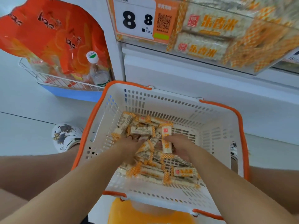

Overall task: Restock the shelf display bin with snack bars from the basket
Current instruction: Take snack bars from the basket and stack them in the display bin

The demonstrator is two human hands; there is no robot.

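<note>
Snack bar (pixel 166 143) in right grip (pixel 179 147)

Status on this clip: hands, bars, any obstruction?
Both hands in basket. Right hand grips one bar; left hand on the pile. Bin path unobstructed.

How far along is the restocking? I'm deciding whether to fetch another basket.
Done: the clear shelf display bin already holds wrapped bars. In hand: the right hand grips one orange-and-white wrapped snack bar; the left hand digs into the pile. Left: many bars remain in the white plastic basket with orange rim.
</note>
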